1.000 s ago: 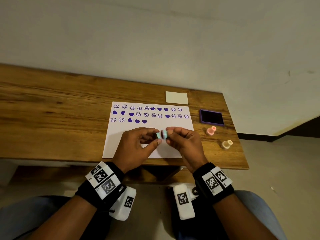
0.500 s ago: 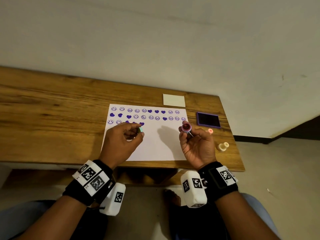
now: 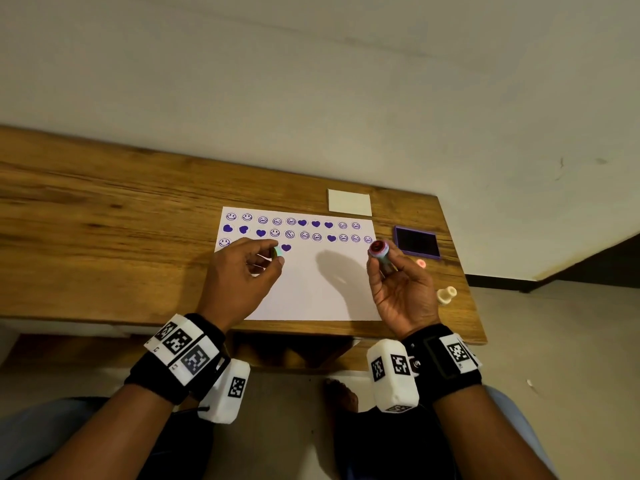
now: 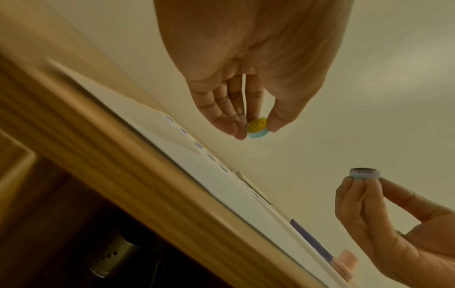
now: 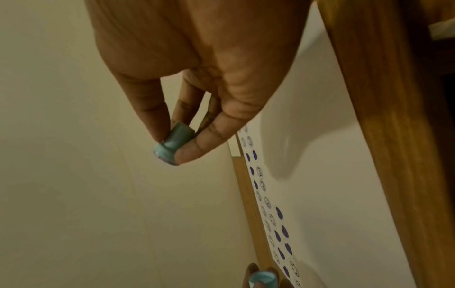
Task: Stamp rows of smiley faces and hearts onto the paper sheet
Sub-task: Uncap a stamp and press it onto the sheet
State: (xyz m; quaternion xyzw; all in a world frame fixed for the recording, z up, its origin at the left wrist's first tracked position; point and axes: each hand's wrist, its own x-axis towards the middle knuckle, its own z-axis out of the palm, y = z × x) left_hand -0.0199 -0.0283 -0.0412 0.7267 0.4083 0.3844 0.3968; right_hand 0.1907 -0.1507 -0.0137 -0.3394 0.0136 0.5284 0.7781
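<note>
Wooden worktop (image 3: 104,209) carries the paper sheet (image 3: 311,289); right hand (image 3: 401,289) fingers pinch the light, rigid stamp (image 3: 379,252) by its narrow stem at three o'clock, left hand (image 3: 239,275) fingers pinching its cap (image 3: 277,251).

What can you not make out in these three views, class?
- Head view: third-row prints, covered by the left hand.
- Right wrist view: the stamp face, turned away from the camera.
- Left wrist view: the paper sheet prints, seen edge-on and blurred.
- Head view: the pink stamp, partly behind the right hand.

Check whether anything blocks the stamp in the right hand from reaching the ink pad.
Nothing visible does. The right hand holds the stamp up just left of the ink pad, whose surface lies uncovered; the pink stamp stands nearer, off the path.
</note>
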